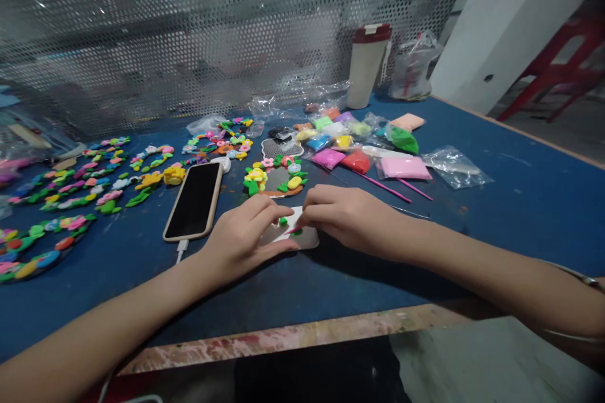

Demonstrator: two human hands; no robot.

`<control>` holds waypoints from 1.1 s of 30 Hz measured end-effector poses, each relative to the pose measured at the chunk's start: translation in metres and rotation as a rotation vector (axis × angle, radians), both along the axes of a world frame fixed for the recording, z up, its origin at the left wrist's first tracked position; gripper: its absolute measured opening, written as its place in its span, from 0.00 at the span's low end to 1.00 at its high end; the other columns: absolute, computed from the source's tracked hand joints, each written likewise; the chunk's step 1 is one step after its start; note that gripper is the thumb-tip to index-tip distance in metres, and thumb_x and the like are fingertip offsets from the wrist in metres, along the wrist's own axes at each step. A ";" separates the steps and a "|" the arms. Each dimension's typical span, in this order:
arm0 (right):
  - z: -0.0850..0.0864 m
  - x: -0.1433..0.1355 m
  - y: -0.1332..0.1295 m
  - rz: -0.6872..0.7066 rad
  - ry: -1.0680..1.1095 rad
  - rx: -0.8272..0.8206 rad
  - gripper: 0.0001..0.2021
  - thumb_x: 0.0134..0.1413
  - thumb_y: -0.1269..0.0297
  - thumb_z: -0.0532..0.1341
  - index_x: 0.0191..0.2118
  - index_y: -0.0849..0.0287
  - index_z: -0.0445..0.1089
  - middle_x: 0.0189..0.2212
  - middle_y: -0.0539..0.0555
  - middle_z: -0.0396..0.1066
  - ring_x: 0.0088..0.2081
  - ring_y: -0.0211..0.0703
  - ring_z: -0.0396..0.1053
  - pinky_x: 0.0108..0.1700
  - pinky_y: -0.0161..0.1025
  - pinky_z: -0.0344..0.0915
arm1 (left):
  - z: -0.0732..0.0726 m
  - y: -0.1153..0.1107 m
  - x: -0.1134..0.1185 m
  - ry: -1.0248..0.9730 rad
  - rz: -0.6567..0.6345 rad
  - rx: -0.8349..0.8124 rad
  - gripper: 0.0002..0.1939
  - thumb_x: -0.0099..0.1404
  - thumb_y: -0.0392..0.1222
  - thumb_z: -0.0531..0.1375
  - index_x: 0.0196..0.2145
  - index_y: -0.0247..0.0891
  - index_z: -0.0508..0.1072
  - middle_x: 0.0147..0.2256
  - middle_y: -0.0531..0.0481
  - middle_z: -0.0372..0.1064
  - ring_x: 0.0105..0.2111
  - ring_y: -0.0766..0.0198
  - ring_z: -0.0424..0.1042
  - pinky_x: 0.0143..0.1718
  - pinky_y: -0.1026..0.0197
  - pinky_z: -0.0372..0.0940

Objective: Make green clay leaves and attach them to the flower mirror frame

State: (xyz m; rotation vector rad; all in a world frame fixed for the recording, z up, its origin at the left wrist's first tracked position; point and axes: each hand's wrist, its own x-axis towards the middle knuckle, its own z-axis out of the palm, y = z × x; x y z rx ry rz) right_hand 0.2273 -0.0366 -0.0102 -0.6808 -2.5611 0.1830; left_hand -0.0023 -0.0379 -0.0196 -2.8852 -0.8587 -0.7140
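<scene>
Just in front of me a small white card (309, 239) with a clear, rounded edge lies on the table. Green clay bits (283, 221) sit on its surface. My left hand (241, 230) steadies the card from the left, its thumb along the near edge and its fingers over the far side. From the right, my right hand (343, 214) pinches a thin pink clay tool (293, 230), whose tip is at the green clay. Beyond the card stands a mirror frame (275, 177) covered with clay flowers and leaves.
A charging phone (195, 201) lies left of my left hand. Several clay-decorated frames (70, 176) spread across the left. Colourful clay packets (404, 168), pink tools (385, 190) and a plastic bag (456, 167) lie to the right. A tumbler (366, 69) stands by the perforated metal panel (189, 31).
</scene>
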 end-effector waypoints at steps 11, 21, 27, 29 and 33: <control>0.000 -0.004 -0.004 0.032 0.023 -0.023 0.10 0.59 0.74 0.53 0.35 0.63 0.72 0.32 0.56 0.68 0.33 0.41 0.66 0.34 0.35 0.62 | -0.001 -0.004 0.007 0.008 -0.018 -0.106 0.06 0.67 0.39 0.55 0.38 0.36 0.70 0.35 0.47 0.65 0.35 0.61 0.66 0.34 0.62 0.64; 0.013 0.007 -0.005 -0.165 0.159 -0.052 0.08 0.58 0.77 0.54 0.42 0.62 0.65 0.38 0.56 0.70 0.38 0.42 0.68 0.36 0.35 0.62 | 0.000 -0.004 0.006 -0.001 -0.004 -0.166 0.12 0.63 0.46 0.61 0.40 0.37 0.71 0.35 0.48 0.64 0.36 0.61 0.67 0.35 0.62 0.64; 0.018 0.009 -0.008 -0.123 0.261 -0.177 0.08 0.59 0.76 0.53 0.42 0.60 0.65 0.35 0.52 0.71 0.33 0.38 0.68 0.34 0.32 0.62 | 0.003 -0.003 0.003 0.017 -0.042 -0.226 0.13 0.64 0.42 0.60 0.46 0.38 0.70 0.38 0.48 0.63 0.39 0.62 0.66 0.38 0.62 0.63; 0.019 0.010 -0.009 -0.118 0.323 -0.257 0.08 0.59 0.76 0.52 0.41 0.59 0.65 0.36 0.52 0.71 0.33 0.37 0.69 0.34 0.32 0.63 | 0.003 -0.002 0.002 0.025 -0.058 -0.237 0.10 0.65 0.40 0.58 0.45 0.39 0.71 0.39 0.48 0.62 0.38 0.63 0.66 0.39 0.63 0.62; 0.020 0.011 -0.010 -0.144 0.477 -0.513 0.10 0.58 0.76 0.51 0.39 0.60 0.68 0.33 0.51 0.71 0.29 0.36 0.70 0.32 0.34 0.66 | 0.002 -0.001 0.002 0.038 -0.051 -0.218 0.07 0.67 0.39 0.56 0.42 0.41 0.73 0.38 0.49 0.61 0.37 0.63 0.64 0.37 0.63 0.62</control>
